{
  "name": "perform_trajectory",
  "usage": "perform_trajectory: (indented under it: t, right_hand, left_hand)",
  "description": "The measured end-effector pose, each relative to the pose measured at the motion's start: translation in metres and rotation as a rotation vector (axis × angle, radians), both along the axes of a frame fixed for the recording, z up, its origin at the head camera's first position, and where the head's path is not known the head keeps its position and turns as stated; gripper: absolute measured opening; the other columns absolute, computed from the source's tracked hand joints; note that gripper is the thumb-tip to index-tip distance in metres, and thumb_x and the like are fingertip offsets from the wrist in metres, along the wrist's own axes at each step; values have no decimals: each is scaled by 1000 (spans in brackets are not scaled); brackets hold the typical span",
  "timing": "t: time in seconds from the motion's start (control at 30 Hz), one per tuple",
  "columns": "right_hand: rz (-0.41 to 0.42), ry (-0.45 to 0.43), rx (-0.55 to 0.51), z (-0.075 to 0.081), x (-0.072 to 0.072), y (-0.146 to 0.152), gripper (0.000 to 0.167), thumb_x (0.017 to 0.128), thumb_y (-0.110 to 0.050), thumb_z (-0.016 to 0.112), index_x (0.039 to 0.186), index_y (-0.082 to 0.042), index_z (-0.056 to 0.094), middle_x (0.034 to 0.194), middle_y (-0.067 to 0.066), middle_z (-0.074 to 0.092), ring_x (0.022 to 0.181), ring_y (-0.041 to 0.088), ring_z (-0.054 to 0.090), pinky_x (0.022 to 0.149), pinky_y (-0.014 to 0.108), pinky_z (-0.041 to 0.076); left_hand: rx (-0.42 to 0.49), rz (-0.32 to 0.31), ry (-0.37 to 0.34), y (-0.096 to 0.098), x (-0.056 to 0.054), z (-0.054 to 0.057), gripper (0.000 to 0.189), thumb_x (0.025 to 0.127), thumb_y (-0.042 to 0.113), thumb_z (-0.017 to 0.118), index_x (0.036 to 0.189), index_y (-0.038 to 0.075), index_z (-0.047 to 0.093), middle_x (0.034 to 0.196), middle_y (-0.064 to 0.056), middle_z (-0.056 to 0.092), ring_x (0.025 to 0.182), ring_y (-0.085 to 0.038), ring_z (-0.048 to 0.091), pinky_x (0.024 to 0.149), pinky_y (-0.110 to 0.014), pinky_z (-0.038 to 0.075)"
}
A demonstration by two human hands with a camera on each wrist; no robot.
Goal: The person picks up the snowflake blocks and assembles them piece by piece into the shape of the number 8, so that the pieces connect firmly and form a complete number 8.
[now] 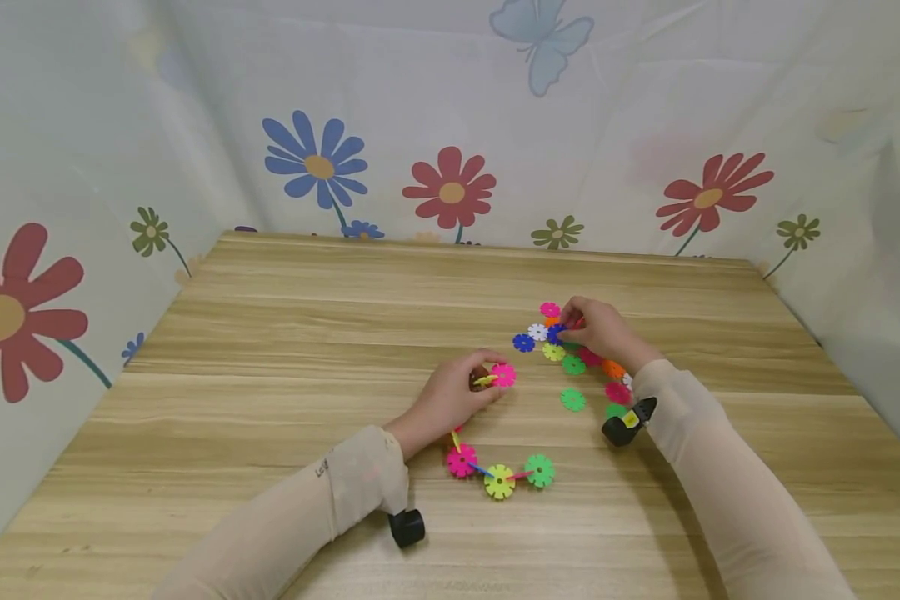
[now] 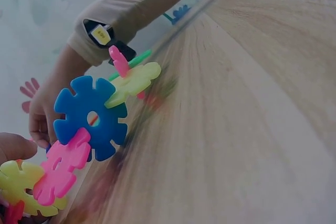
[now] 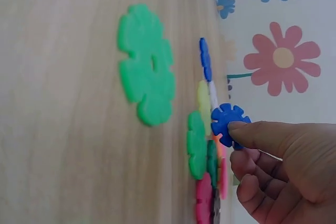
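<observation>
My left hand [image 1: 448, 392] holds a chain of interlocked plastic snowflake discs, its fingers around a yellow disc beside a pink disc [image 1: 504, 375]. The chain curves down past another pink disc [image 1: 462, 460] and a yellow disc [image 1: 500, 482] to a green disc [image 1: 539, 471]. In the left wrist view a large blue disc [image 2: 71, 111] in the chain slots into a pink one [image 2: 63, 166]. Over the loose pieces, my right hand [image 1: 600, 327] pinches a dark blue snowflake disc [image 3: 223, 119] between thumb and fingers.
Loose discs lie under and beside the right hand, among them a white one [image 1: 537, 332], a blue one [image 1: 523, 342] and an orange one [image 1: 612, 369]. A green disc [image 1: 573, 400] lies apart from them. Behind the wooden table [image 1: 307, 283] hangs a flowered curtain [image 1: 390, 100].
</observation>
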State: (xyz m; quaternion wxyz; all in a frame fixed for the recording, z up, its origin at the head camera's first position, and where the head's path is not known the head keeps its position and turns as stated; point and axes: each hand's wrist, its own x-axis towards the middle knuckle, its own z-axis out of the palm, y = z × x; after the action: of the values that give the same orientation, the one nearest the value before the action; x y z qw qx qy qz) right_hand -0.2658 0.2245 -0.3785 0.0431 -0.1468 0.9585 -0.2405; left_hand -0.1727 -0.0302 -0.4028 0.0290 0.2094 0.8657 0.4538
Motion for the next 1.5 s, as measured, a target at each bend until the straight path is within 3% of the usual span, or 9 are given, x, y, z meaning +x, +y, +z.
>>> perform_trajectory:
  t: [0.23,0.47,0.63,0.73,0.9,1.17,1.33,1.5]
  right_hand:
    - [12,25,-39,7,11,-2,14,91,-13,65,101,-3,63,91,12,64,76,21,54,70,28,46]
    - [-7,80,-121,17,32,-7,18,94,-16,62,105,-2,62,93,13,66,75,19,55,63,26,45]
    - [-10,127,-214,21,47,-10,15,95,-16,61,103,-3,59,87,16,65,73,29,59,56,23,45]
    - [3,130,-276,22,56,-13,14,94,-16,61,101,-4,58,84,19,64,70,34,60,53,25,47]
    - [60,159,-324,20,70,-21,12,90,-9,66,96,-2,58,75,14,65,63,28,62,54,32,54]
    - [142,199,-297,15,89,-32,11,87,-5,68,95,-3,60,79,14,70,63,27,66,51,25,52]
    - [200,237,-231,8,95,-38,11,88,-7,68,95,-6,61,77,10,70,61,19,66,51,20,49]
    - [197,252,-195,4,98,-41,7,88,-9,68,91,-7,62,72,4,68,58,8,60,51,19,47]
  left_hand:
    - [-7,9,-4,-2,0,-1,40,88,20,70,126,14,61,96,-5,67,81,-14,58,69,-25,49]
    - [-10,15,-19,-2,-1,-1,41,88,18,71,127,13,60,94,-4,66,80,-13,56,69,-25,48]
    - [-4,19,-19,-2,-2,-2,41,87,18,71,127,13,60,93,-4,66,78,-13,55,66,-24,48]
    - [1,18,-19,-2,-2,-3,41,87,18,71,126,13,60,93,-4,66,77,-12,55,66,-24,48]
    - [1,17,-17,-2,-2,-3,41,87,19,72,126,13,60,94,-5,66,79,-13,56,67,-25,48]
    - [-5,27,-21,-2,-2,0,42,87,19,71,127,13,60,93,-5,66,78,-13,55,67,-25,46]
    - [-3,24,-8,-2,-2,1,41,87,19,71,126,12,60,93,-6,66,75,-12,54,63,-23,45]
    - [9,17,6,-1,-2,1,40,87,19,71,125,12,61,92,-6,67,73,-12,53,62,-22,44]
